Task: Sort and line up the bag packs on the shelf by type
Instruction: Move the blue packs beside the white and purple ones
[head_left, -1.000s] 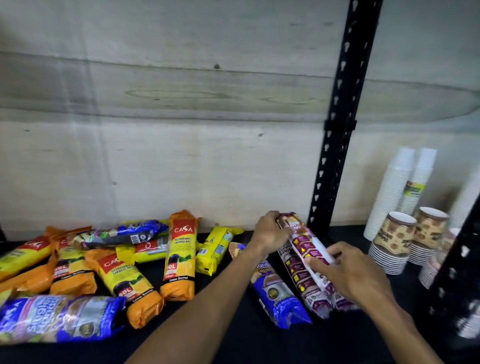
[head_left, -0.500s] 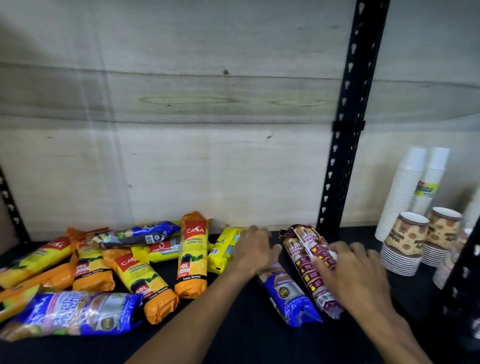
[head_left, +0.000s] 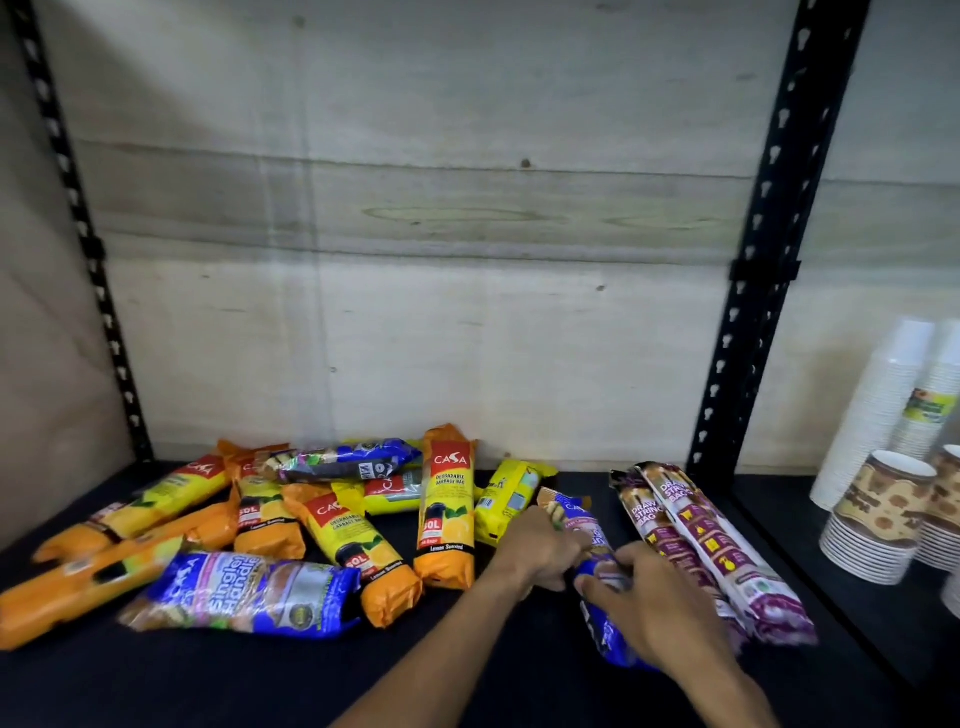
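Both my hands grip one blue bag pack lying lengthwise on the dark shelf. My left hand clasps its middle from the left, my right hand covers its near end. Right beside it two purple drawstring bag packs lie parallel, side by side. To the left, several orange and yellow Casa packs lie jumbled, with a small yellow pack, a blue pack on top at the back, and a large blue pack at the front.
A black perforated upright rises behind the purple packs; another upright stands at the left. Right of the post are stacks of white cups and brown patterned paper cups. A pale wall backs the shelf.
Both hands left the purple drawstring packs, which now lie flat side by side, and moved left onto the blue pack. The camera view shifted left.
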